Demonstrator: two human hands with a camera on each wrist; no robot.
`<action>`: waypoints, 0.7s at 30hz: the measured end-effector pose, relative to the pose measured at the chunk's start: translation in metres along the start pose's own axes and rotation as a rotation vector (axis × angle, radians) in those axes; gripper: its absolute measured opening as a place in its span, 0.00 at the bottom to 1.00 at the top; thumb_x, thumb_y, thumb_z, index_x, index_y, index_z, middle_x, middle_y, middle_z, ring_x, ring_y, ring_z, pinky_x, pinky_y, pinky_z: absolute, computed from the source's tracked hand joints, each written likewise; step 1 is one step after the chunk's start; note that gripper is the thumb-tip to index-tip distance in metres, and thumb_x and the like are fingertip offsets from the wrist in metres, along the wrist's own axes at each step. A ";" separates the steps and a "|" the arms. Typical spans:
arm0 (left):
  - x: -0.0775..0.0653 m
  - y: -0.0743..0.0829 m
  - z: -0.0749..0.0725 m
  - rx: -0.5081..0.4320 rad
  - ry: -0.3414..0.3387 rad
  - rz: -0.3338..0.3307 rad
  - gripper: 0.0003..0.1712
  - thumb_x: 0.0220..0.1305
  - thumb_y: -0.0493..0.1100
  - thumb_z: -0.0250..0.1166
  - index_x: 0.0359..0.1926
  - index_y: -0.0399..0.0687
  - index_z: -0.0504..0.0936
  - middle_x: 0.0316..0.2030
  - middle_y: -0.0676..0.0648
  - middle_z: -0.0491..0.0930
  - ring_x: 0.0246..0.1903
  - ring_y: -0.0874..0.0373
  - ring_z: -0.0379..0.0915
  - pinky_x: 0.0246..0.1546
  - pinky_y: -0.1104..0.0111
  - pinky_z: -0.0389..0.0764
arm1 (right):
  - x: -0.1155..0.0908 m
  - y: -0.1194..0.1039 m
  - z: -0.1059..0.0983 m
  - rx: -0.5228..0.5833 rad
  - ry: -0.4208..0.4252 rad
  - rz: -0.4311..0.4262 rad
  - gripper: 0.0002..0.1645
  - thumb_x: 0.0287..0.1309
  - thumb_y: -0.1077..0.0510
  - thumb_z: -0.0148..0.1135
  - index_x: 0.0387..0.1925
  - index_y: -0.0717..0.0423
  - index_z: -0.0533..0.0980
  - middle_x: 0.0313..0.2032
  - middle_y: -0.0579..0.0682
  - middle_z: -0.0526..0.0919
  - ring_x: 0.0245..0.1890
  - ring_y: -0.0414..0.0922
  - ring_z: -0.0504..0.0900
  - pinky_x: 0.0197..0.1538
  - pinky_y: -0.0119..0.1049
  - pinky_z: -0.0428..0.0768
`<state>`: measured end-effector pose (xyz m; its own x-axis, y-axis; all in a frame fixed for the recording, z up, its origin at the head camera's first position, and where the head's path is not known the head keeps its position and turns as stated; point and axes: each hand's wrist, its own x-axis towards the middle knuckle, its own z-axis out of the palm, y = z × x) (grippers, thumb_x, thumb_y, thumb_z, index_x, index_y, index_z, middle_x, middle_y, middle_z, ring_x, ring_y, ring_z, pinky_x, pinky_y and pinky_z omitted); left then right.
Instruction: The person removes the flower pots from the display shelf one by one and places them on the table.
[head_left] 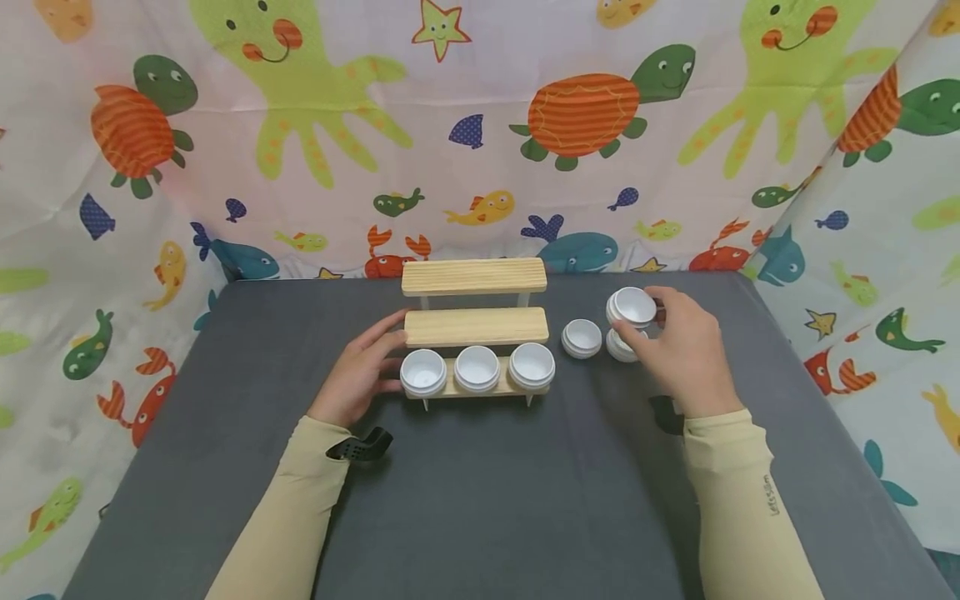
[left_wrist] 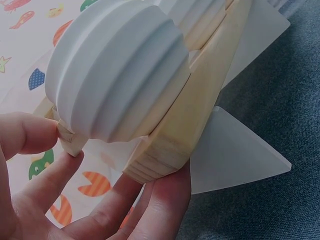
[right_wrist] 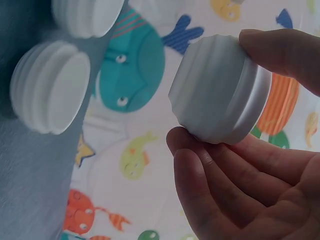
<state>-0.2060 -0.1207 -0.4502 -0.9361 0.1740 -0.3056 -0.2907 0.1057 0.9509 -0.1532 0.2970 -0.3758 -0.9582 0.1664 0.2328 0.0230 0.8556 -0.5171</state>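
Observation:
A three-step wooden display stand (head_left: 475, 327) has pale wood treads on clear supports. My left hand (head_left: 356, 371) grips its left end; in the left wrist view the thumb and index finger pinch the corner of one tread, and other fingers lie under the front tread (left_wrist: 170, 145). Three ribbed white cups (head_left: 477, 368) sit in a row on that front tread. To the right of the stand, my right hand (head_left: 688, 350) holds another ribbed white cup (right_wrist: 220, 92) between thumb and fingertips. Two more white cups (head_left: 581, 338) stand on the table near it, one partly hidden beneath the held cup.
A dark grey cloth (head_left: 495, 500) covers the table. Behind and at both sides hangs a curtain (head_left: 465, 75) printed with sea animals, meeting the table's back edge right behind the stand. Dark wrist straps (head_left: 360, 445) show at both sleeves.

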 end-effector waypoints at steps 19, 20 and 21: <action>0.000 -0.001 -0.001 0.004 -0.006 -0.010 0.30 0.81 0.60 0.59 0.80 0.77 0.69 0.75 0.47 0.72 0.64 0.43 0.79 0.43 0.60 0.87 | 0.003 0.050 -0.009 -0.012 -0.072 0.199 0.44 0.67 0.40 0.71 0.70 0.66 0.71 0.61 0.70 0.80 0.56 0.65 0.79 0.57 0.65 0.83; 0.000 -0.001 -0.001 0.005 -0.008 -0.010 0.30 0.81 0.60 0.59 0.80 0.77 0.69 0.75 0.47 0.72 0.64 0.43 0.78 0.43 0.61 0.87 | 0.003 0.052 -0.009 -0.014 -0.080 0.205 0.44 0.67 0.40 0.71 0.70 0.67 0.71 0.61 0.71 0.80 0.55 0.65 0.79 0.56 0.65 0.83; 0.001 -0.001 -0.001 0.005 -0.012 -0.009 0.30 0.81 0.60 0.59 0.80 0.77 0.69 0.75 0.47 0.72 0.65 0.42 0.78 0.43 0.61 0.87 | 0.003 0.055 -0.008 -0.016 -0.089 0.212 0.45 0.67 0.39 0.71 0.70 0.67 0.71 0.61 0.71 0.80 0.55 0.65 0.79 0.56 0.65 0.83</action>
<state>-0.2064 -0.1220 -0.4513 -0.9310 0.1843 -0.3150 -0.2983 0.1127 0.9478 -0.1524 0.3486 -0.3965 -0.9528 0.3001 0.0463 0.2305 0.8140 -0.5332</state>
